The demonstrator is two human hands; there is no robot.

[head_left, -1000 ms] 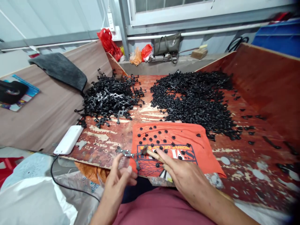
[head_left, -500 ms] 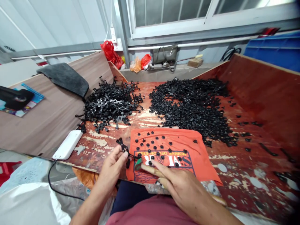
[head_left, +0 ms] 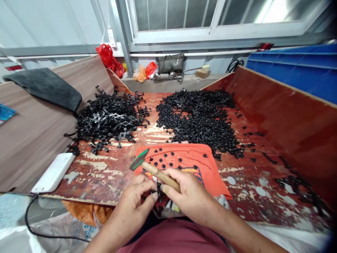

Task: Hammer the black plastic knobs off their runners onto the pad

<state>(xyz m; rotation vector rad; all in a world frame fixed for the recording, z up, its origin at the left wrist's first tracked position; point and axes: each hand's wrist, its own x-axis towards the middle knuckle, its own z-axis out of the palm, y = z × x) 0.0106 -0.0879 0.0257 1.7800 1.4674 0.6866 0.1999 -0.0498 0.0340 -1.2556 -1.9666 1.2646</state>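
Observation:
My right hand (head_left: 188, 191) is closed round the wooden handle of a hammer (head_left: 159, 174), whose green-edged head points up and to the left above an orange cloth. My left hand (head_left: 138, 196) pinches a small black linked strip (head_left: 159, 188) close to the table's front edge, just below the hammer handle. The right fingertips are close to this strip; whether they touch it I cannot tell. On the orange cloth (head_left: 195, 149) several small black round caps (head_left: 171, 164) lie in loose rows, and the hands and hammer hide its lower part.
A pile of black linked strips (head_left: 105, 119) lies on the left of the red table, and a heap of small black parts (head_left: 202, 123) on the right. A white power bank (head_left: 54, 172) with a black cable rests at the left edge. Wooden side boards (head_left: 263, 91) flank the table.
The hammer has swung up with its head tilted left. My left hand has moved right and down with the black strip, close to my right hand. The camera view has shifted right.

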